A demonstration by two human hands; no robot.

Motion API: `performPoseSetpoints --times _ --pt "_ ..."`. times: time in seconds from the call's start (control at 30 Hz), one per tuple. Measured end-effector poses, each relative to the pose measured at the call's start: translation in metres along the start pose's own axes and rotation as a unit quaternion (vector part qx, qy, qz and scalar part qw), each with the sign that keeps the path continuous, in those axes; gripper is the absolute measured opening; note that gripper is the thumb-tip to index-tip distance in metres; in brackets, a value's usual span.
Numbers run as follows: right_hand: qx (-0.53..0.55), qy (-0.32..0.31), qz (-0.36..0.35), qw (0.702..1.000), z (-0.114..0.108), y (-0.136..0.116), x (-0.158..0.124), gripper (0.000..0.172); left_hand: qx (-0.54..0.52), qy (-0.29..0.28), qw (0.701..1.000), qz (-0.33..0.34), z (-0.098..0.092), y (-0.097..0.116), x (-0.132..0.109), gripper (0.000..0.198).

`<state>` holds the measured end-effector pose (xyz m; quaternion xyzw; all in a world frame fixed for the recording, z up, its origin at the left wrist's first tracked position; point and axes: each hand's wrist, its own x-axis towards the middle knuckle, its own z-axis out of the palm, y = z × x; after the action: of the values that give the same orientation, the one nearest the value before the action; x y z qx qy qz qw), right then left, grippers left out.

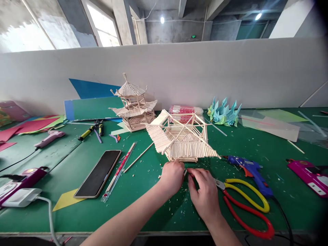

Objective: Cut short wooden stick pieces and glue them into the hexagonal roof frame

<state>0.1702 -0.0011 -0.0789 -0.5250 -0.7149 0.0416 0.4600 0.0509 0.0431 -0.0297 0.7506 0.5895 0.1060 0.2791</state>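
Observation:
My left hand [172, 177] and my right hand [203, 193] meet on the green table [143, 205] just in front of a half-built roof model of wooden sticks [180, 138]. Both hands have their fingers curled and pinched together around a small stick piece [186, 172] between them, which is barely visible. Wood crumbs lie scattered around the hands. A finished stick pagoda [133, 104] stands further back to the left.
Red-and-yellow shears [246, 205] and a blue glue gun [249, 169] lie right of my hands. A phone [98, 173], a packet of sticks [119, 171], loose sticks, pliers [91, 130], coloured paper [33, 124], folded paper shapes [224, 112] and a white partition [230, 71] surround the work.

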Motion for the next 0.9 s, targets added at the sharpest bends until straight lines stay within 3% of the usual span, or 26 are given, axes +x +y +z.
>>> performPoseSetpoints --times 0.1,0.17,0.33,0.47,0.67,0.8,0.9 --pt "0.044 0.011 0.007 0.999 -0.003 -0.001 0.000 0.021 -0.140 0.038 0.989 -0.025 -0.005 -0.007 -0.018 0.013" --pt "0.086 0.005 0.008 0.996 -0.006 -0.004 0.000 0.023 -0.263 0.037 0.963 -0.051 -0.010 -0.012 -0.032 0.017" --pt "0.185 -0.070 -0.009 0.980 -0.014 -0.017 -0.003 0.032 -0.531 -0.020 0.839 -0.114 -0.014 -0.016 -0.052 0.023" --pt "0.219 -0.106 -0.034 0.969 -0.016 -0.022 -0.001 0.041 -0.633 -0.049 0.758 -0.150 -0.011 -0.010 -0.053 0.025" --pt "0.193 -0.040 -0.074 0.977 -0.018 -0.025 0.015 0.028 -0.718 -0.065 0.666 -0.191 -0.013 -0.003 -0.053 0.025" --pt "0.183 -0.036 -0.081 0.979 -0.018 -0.031 0.024 0.028 -0.733 -0.064 0.649 -0.192 -0.019 -0.001 -0.055 0.024" --pt "0.196 -0.001 -0.043 0.980 -0.018 -0.039 0.028 0.032 -0.725 -0.049 0.665 -0.173 -0.029 -0.002 -0.057 0.025"
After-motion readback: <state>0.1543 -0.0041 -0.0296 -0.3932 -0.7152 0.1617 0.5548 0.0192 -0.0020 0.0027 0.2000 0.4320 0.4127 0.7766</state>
